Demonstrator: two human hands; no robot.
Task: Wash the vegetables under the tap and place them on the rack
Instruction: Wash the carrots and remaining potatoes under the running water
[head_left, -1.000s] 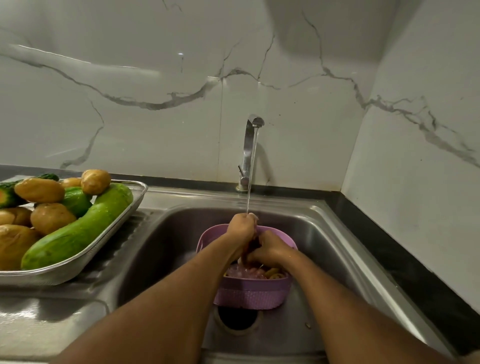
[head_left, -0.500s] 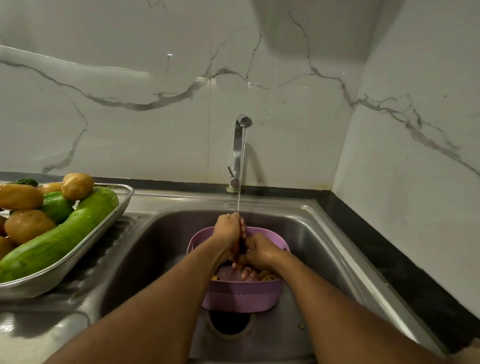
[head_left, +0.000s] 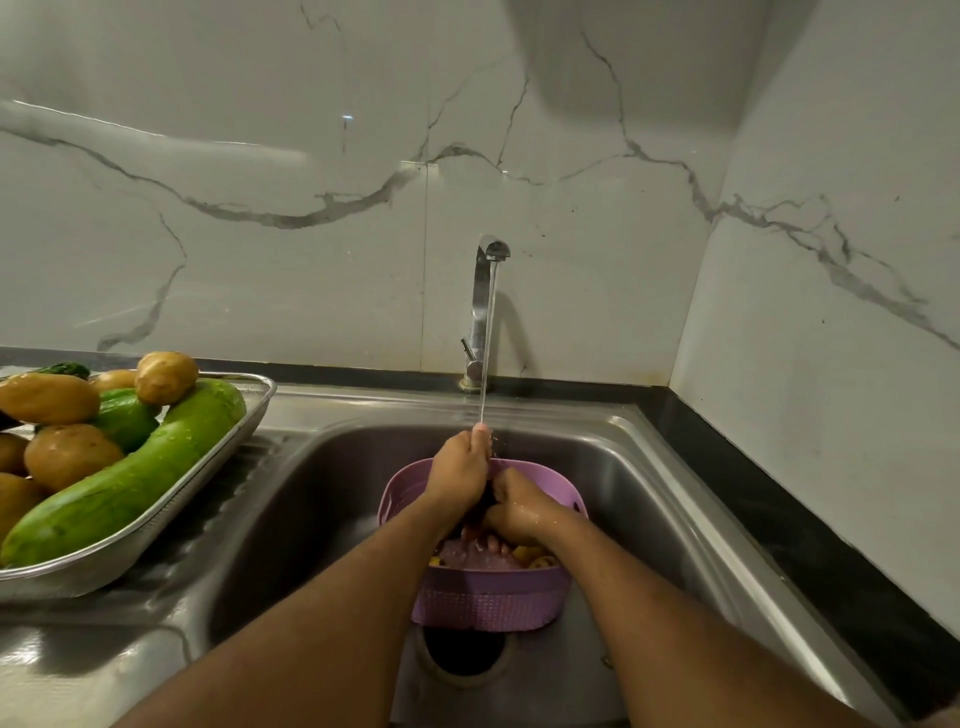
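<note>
My left hand (head_left: 461, 470) and my right hand (head_left: 515, 508) are pressed together over a purple basket (head_left: 488, 597) standing in the sink. Both curl round a small dark vegetable (head_left: 481, 508), mostly hidden between them. A thin stream from the tap (head_left: 487, 291) lands on the top of my left hand. Pinkish and yellow vegetables (head_left: 483, 557) lie in the basket beneath. At the left, a metal mesh rack (head_left: 156, 525) holds wet potatoes (head_left: 70, 453) and long green cucumbers (head_left: 130, 483).
The steel sink basin (head_left: 311, 519) has an open drain hole (head_left: 465, 652) just in front of the basket. The rack stands on the ribbed draining board. Marble walls close in behind and on the right, above a black counter strip (head_left: 779, 514).
Both hands stay together over the basket under the stream, shifting only slightly. The view has swung a little, then back.
</note>
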